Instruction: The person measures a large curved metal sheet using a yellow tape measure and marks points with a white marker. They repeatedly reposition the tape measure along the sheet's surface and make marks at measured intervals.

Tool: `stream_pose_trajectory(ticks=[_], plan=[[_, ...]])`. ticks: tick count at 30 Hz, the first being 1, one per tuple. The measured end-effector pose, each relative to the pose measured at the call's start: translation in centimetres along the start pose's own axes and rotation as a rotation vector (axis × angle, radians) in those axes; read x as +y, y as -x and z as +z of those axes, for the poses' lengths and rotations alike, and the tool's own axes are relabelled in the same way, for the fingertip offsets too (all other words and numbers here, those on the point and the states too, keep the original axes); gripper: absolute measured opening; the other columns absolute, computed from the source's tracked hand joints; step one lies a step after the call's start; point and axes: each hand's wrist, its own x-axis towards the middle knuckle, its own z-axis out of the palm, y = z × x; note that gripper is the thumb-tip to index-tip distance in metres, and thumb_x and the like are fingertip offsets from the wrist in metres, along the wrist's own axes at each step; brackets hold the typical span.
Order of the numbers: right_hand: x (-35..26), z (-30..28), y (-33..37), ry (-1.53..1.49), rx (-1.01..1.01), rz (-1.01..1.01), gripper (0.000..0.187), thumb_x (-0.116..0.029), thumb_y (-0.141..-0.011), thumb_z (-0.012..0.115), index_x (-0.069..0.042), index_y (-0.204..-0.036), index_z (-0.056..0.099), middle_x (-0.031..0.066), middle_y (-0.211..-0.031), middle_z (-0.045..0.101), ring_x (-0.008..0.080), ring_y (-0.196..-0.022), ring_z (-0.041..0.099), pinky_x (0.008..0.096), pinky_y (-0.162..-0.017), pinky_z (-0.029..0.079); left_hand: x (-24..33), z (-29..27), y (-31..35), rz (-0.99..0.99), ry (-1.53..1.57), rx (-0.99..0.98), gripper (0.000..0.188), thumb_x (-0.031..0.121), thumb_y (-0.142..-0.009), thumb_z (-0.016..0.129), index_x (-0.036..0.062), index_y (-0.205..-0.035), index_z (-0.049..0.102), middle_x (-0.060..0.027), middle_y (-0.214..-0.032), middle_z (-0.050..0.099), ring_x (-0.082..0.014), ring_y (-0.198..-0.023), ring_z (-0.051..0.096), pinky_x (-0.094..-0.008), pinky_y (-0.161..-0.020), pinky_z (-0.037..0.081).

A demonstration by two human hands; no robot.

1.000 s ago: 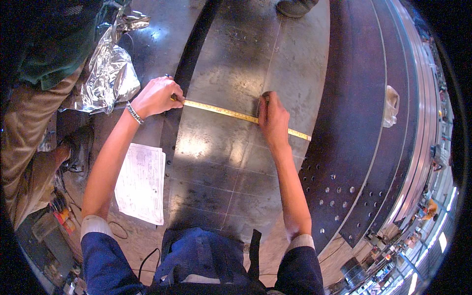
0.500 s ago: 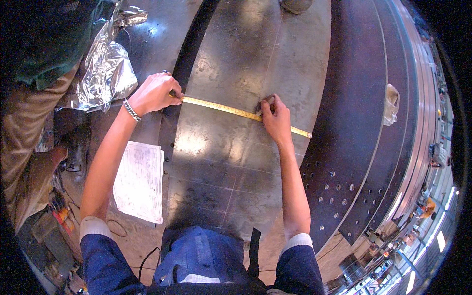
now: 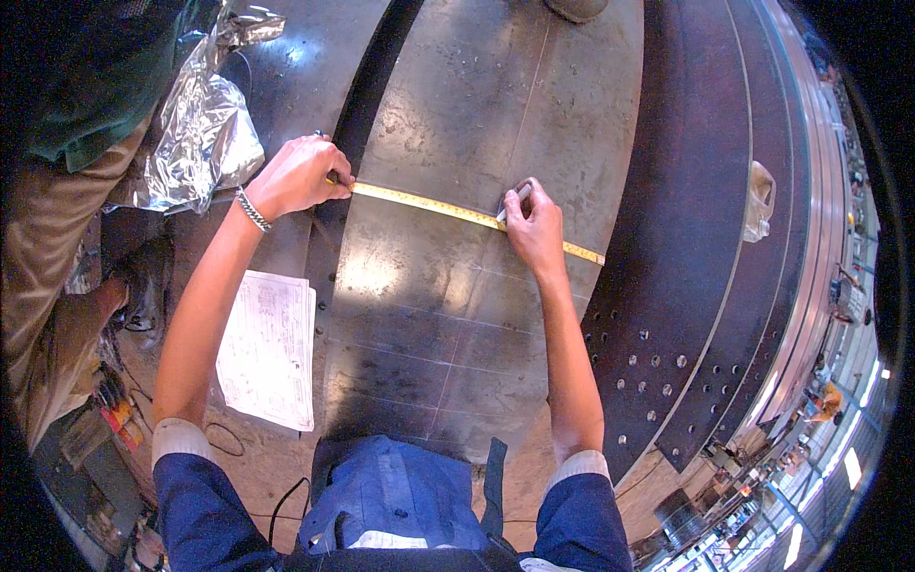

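A yellow tape measure (image 3: 429, 203) lies stretched across a long grey steel plate (image 3: 410, 276), from its left edge to its right. My left hand (image 3: 303, 178) is closed on the tape's end at the left edge; something small and dark shows between its fingers. Near the middle of the plate, my right hand (image 3: 536, 231) pinches a short whitish stick (image 3: 521, 194) that looks like chalk, its tip at the tape. Past that hand the tape runs on to the right edge. Thin pale lines cross the plate's surface.
Drawing sheets (image 3: 269, 353) lie left of the plate. Crumpled foil (image 3: 205, 143) sits beside another person's trousers (image 3: 57, 229) at far left. Dark plates with drilled holes (image 3: 656, 361) stack up on the right, with a pale glove-like item (image 3: 759, 202) on them. A rounded object (image 3: 578, 8) rests at the far end.
My right fingers have shifted slightly, and the whitish stick now shows more clearly at the tape. My left hand and the tape stay nearly where they were.
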Motion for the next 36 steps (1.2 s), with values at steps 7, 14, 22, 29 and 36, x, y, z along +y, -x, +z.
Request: stream_pose_trajectory(ticks=[7, 14, 22, 29, 36], plan=[[-0.2, 0.9, 0.3, 0.083, 0.061, -0.049, 0.019, -0.014, -0.092, 0.064, -0.001, -0.087, 0.052, 0.0182, -0.064, 0.059, 0.0341, -0.056, 0.061, 0.0425, -0.057, 0.047, 0.1, 0.0, 0.1, -0.008, 0.011, 0.005, 0.016, 0.022, -0.073, 0.083, 0.0094, -0.080, 0.077, -0.0059, -0.084, 0.074, -0.0285, -0.083, 0.065, -0.0400, -0.078, 0.051], [-1.0, -1.1, -0.8, 0.155, 0.515, -0.220, 0.014, -0.017, -0.097, 0.062, -0.004, -0.098, 0.059, 0.0168, -0.068, 0.062, 0.0324, -0.059, 0.062, 0.0439, -0.056, 0.047, 0.0, 0.1, 0.0, 0.015, 0.000, 0.005, 0.014, 0.022, -0.072, 0.082, 0.0104, -0.079, 0.077, -0.0061, -0.084, 0.074, -0.0276, -0.083, 0.065, -0.0396, -0.077, 0.051], [-0.2, -3.3, 4.1, -0.005, 0.529, 0.013, 0.012, -0.013, -0.097, 0.062, -0.002, -0.102, 0.058, 0.0132, -0.081, 0.073, 0.0191, -0.067, 0.070, 0.0323, -0.061, 0.053, 0.1, 0.0, 0.0, -0.018, 0.010, 0.006, 0.014, 0.021, -0.072, 0.082, 0.0102, -0.079, 0.077, -0.0065, -0.084, 0.073, -0.0279, -0.084, 0.065, -0.0399, -0.077, 0.051], [1.4, -4.7, 9.1, -0.063, 0.579, 0.162, 0.014, -0.015, -0.100, 0.060, -0.001, -0.099, 0.058, 0.0086, -0.080, 0.070, 0.0130, -0.066, 0.062, 0.0292, -0.062, 0.051, -0.2, 0.1, 0.0, -0.021, 0.001, -0.002, 0.015, 0.022, -0.071, 0.083, 0.0106, -0.080, 0.078, -0.0070, -0.083, 0.073, -0.0286, -0.083, 0.065, -0.0404, -0.077, 0.051], [2.8, -6.4, 12.5, -0.024, 0.662, 0.203, 0.015, -0.016, -0.100, 0.060, -0.001, -0.097, 0.059, 0.0046, -0.073, 0.063, 0.0104, -0.062, 0.056, 0.0277, -0.057, 0.046, 0.1, -0.2, 0.0, -0.036, 0.007, -0.013, 0.015, 0.021, -0.072, 0.082, 0.0106, -0.081, 0.078, -0.0067, -0.083, 0.073, -0.0285, -0.084, 0.065, -0.0406, -0.078, 0.051]])
